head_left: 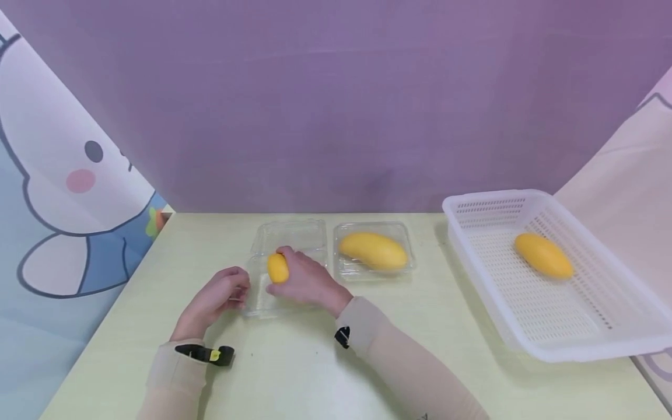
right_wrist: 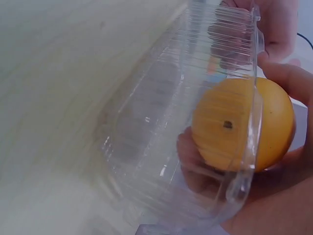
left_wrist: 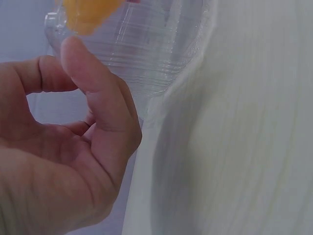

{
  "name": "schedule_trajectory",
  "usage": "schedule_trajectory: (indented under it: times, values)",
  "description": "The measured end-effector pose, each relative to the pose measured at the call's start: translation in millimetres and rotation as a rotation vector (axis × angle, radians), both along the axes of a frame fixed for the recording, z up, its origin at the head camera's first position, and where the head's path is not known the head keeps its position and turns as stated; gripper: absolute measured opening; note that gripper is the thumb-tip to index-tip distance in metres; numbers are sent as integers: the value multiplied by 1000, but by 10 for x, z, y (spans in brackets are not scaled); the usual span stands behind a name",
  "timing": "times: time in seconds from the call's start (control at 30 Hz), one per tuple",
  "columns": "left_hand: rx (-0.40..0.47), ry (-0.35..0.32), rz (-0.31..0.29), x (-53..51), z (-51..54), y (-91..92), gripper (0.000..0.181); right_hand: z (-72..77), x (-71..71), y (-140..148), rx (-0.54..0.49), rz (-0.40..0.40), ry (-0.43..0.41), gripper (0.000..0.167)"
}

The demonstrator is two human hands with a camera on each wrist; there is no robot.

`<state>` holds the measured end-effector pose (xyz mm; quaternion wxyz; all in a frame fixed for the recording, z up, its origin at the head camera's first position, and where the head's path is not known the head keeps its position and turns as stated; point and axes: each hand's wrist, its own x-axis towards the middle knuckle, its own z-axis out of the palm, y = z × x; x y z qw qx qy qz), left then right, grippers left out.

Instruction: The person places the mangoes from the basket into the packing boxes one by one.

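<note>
My right hand (head_left: 307,280) grips a yellow mango (head_left: 277,268) over an opened clear plastic clamshell box (head_left: 262,300). In the right wrist view, the mango (right_wrist: 274,122) shows a dark stem spot and sits partly behind the box's clear wall (right_wrist: 142,127), inside the rim. Beside the box's left edge is my left hand (head_left: 217,297), its fingers loosely curled with nothing seen in them. The left wrist view puts that hand's fingertips (left_wrist: 76,49) close to the box's corner; whether they touch it I cannot tell.
Just right of the opened box stands a second clear box (head_left: 343,271) with a larger yellow mango (head_left: 374,251) in it. A white perforated basket (head_left: 499,291) at the right holds another mango (head_left: 544,255). A purple backdrop (head_left: 336,116) rises behind the table (head_left: 294,373).
</note>
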<state>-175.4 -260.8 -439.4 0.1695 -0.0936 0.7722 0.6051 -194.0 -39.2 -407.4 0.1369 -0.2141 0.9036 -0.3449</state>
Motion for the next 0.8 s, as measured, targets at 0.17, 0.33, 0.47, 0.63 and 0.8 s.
schedule_trajectory:
  times: [0.17, 0.33, 0.47, 0.63, 0.8]
  values:
    - [15, 4, -4, 4, 9, 6, 16, -33, 2, -21, 95, 43, 2, 77]
    - [11, 6, -12, 12, 15, 18, 15, -87, -5, -54, 145, 46, -9, 77]
    - [5, 0, -3, 14, 11, 23, 15, -114, 3, -78, 179, 47, -3, 75]
    - [7, 10, 4, 10, -6, 18, 15, -127, 15, -108, 212, 47, 20, 71]
    - [6, 19, -7, 11, -11, 18, 15, -119, 29, -130, 232, 32, 5, 72]
